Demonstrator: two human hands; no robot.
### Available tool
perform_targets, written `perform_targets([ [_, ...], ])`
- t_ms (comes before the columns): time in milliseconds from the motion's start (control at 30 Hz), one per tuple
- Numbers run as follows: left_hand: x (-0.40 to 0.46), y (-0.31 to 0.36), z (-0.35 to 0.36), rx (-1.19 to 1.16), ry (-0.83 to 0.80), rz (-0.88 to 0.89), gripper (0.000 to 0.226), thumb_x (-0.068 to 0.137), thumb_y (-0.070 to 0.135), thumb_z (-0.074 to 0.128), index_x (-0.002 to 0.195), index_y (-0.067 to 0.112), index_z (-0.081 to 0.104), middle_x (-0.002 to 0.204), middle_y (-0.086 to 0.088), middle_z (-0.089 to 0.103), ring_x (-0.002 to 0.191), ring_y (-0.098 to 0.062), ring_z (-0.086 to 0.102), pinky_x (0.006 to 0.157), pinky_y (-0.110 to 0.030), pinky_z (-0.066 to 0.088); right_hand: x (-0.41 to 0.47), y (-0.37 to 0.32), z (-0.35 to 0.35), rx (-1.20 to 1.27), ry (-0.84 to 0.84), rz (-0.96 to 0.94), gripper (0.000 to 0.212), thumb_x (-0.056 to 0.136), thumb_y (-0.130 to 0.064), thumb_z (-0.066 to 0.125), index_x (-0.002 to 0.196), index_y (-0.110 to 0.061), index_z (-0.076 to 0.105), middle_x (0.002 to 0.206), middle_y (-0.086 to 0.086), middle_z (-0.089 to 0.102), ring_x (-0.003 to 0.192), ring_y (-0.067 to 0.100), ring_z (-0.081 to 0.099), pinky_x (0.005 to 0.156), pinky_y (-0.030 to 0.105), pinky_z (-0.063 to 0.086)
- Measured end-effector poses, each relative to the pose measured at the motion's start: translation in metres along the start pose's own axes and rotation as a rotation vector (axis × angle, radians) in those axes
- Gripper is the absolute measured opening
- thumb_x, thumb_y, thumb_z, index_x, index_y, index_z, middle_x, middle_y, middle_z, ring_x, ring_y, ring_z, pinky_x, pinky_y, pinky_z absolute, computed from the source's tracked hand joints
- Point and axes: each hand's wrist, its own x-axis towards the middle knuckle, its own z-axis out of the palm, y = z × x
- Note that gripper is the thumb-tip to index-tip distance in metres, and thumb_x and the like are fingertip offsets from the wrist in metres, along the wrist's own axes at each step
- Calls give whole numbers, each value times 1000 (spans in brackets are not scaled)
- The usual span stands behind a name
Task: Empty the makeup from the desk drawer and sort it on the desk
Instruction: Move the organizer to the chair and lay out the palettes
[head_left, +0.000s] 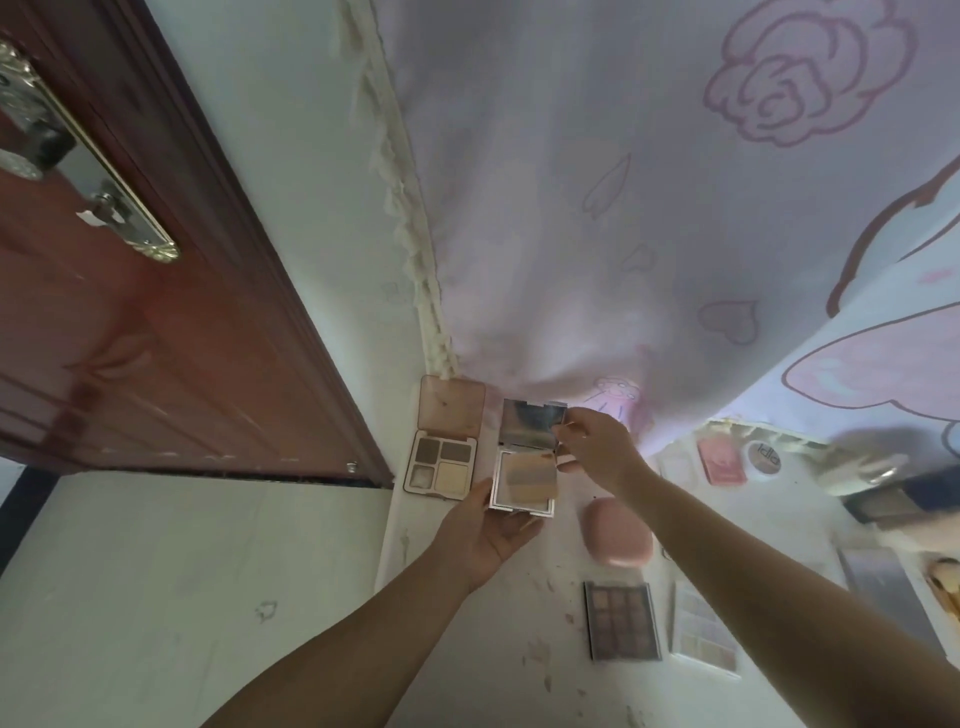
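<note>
Door (130, 332): dark red, upper left of the frame.
Open palette (442, 453): on the white tabletop (519, 649), centre, lid up.
Left hand (488, 535): fingers cupped under the compact's base.
Compact (525, 462): open, centre, mirror lid raised.
Right hand (597, 452): fingers pinch the lid's right edge.
Pink case (618, 532): right of centre.
Two palettes (622, 619): lower right.
</note>
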Motion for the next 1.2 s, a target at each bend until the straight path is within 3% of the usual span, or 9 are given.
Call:
perform_targets([
  [200, 11, 0, 7, -38, 215, 40, 14, 99, 10, 43, 98, -1, 51, 91, -24, 59, 80, -33, 58, 84, -42, 48, 29, 6, 12, -241, 76, -96, 12, 94, -12, 52, 93, -6, 62, 81, 11, 61, 74, 23, 62, 67, 22, 57],
  [300, 15, -1, 11, -84, 281, 44, 10, 99, 6, 41, 92, 1, 46, 84, -22, 54, 75, -32, 54, 78, -40, 49, 36, 8, 19, -276, 79, -100, 19, 94, -14, 51, 101, -2, 65, 83, 13, 65, 80, 29, 65, 78, 41, 56],
  [567, 15, 1, 19, -42, 301, 72, 15, 99, 5, 38, 87, 2, 46, 81, -20, 52, 70, -27, 52, 72, -38, 47, 31, 6, 19, -275, 55, -92, 26, 92, -18, 56, 114, -5, 61, 107, 13, 68, 99, 30, 64, 90, 43, 51],
  [633, 11, -2, 18, -8, 294, 67, 12, 100, 7, 39, 91, 3, 45, 81, -18, 51, 69, -26, 50, 71, -38, 47, 19, 6, 5, -293, 39, -82, 29, 91, -15, 57, 118, -5, 60, 115, 9, 66, 107, 26, 61, 95, 33, 46],
  [767, 10, -19, 22, 163, 240, 14, 13, 99, 8, 41, 98, 0, 51, 87, -16, 54, 77, -24, 53, 79, -37, 47, -21, 19, -37, -705, -181, -167, 27, 91, -21, 58, 117, -15, 59, 127, 4, 56, 116, 21, 53, 96, 25, 38],
  [867, 9, -42, 33, 357, 160, -44, 17, 100, 11, 40, 104, 3, 54, 107, -15, 56, 101, -25, 53, 95, -39, 41, -60, 45, -49, -1008, -324, -215, 50, 88, -30, 60, 134, -22, 44, 146, 3, 33, 132, 22, 37, 110, 34, 30],
  [967, 10, -57, 44, 481, 103, -24, 19, 99, 13, 39, 92, 12, 57, 97, -8, 60, 95, -19, 54, 92, -36, 40, -77, 68, -44, -1212, -312, -346, 66, 88, -40, 58, 144, -23, 27, 154, 2, 20, 144, 21, 18, 119, 44, 10],
  [1067, 9, -62, 46, 512, 83, 4, 21, 97, 12, 41, 88, 14, 60, 89, -5, 61, 89, -16, 55, 89, -35, 41, -75, 75, -41, -1156, -214, -473, 56, 88, -40, 55, 137, -22, 36, 142, 5, 36, 135, 26, 33, 114, 38, 19],
  [1200, 1, -51, 30, 412, 28, -1, 23, 98, 16, 44, 104, 4, 62, 103, -16, 63, 89, -24, 60, 86, -38, 47, -81, 66, -36, -922, -208, -519, 54, 80, -42, 61, 127, -24, 43, 128, 0, 46, 120, 20, 42, 96, 26, 37],
])
